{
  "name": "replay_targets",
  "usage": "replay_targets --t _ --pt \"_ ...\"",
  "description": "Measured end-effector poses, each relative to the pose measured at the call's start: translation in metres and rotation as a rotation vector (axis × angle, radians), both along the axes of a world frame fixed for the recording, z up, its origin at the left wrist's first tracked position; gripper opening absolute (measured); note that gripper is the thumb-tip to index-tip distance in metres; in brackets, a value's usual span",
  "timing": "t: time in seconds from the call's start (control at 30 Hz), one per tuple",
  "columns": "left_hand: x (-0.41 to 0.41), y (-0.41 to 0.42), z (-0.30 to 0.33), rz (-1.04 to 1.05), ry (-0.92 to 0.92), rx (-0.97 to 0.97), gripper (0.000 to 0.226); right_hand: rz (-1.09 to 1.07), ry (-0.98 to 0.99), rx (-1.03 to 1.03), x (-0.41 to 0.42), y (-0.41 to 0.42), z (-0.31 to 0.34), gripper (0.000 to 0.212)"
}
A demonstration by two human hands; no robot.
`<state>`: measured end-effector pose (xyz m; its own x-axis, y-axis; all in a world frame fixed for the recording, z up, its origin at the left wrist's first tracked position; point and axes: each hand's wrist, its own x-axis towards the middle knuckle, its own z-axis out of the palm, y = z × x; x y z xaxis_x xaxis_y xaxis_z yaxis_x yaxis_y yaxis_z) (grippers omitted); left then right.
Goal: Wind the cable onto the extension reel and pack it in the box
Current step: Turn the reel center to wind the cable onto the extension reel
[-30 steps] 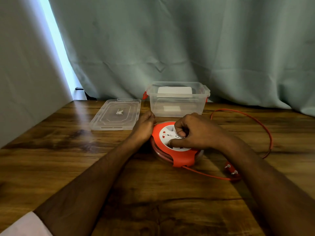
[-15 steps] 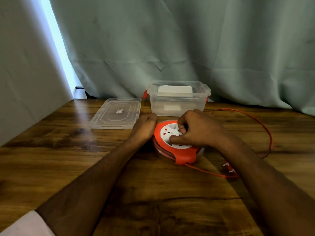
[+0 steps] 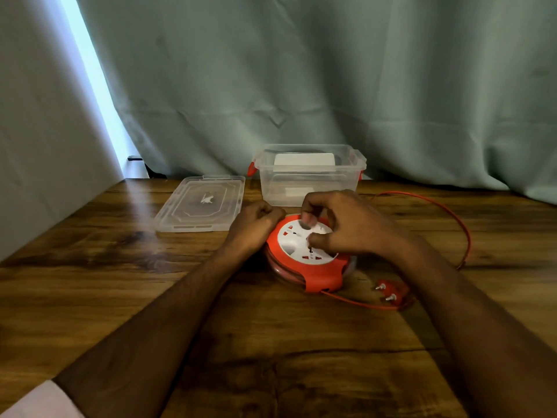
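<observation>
Reel (image 3: pixel 307 257) sits flat on the table (image 3: pixel 120 282) just right of the frame's centre, its white socket face up inside the red rim. My right hand (image 3: pixel 346 227) is over that face with curled fingers, thumb and forefinger pinching a small dark crank knob near the middle of the white disc. My left hand (image 3: pixel 256 224) is curled against the reel's left edge, knuckles up, steadying the rim; I cannot tell how far the fingers wrap under it.

Cable (image 3: pixel 452 218) leaves the reel at its lower front slot, runs right along the wood to the plug (image 3: pixel 391 292), which lies beside my right forearm with its two pins pointing left. From there the cable passes under my forearm and loops out to the right edge of the frame, curving back behind my right hand.

Just behind the reel stands the box (image 3: pixel 307 176), clear plastic with red side clips, open at the top, something white inside it. Its lid (image 3: pixel 202 203) lies flat on the table to the left of the box, apart from it. A green curtain (image 3: pixel 331 86) hangs behind the table across the upper frame.
</observation>
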<state>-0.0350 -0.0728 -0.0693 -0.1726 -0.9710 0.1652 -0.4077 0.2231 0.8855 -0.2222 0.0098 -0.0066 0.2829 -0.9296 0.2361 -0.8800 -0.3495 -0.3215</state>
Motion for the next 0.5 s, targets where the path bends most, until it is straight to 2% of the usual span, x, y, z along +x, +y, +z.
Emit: replay_targets --t 0.17,0.3,0.5 --pt "0.002 -0.001 -0.001 -0.005 0.008 0.009 0.027 0.117 -0.122 0.228 -0.024 -0.003 0.005 0.049" --pt "0.003 0.000 -0.001 -0.026 0.024 0.028 0.027 0.151 -0.158 0.249 -0.029 -0.008 -0.001 0.057" --pt "0.001 0.001 0.001 -0.021 0.066 0.076 0.047 0.143 -0.201 0.231 -0.029 -0.011 -0.008 0.063"
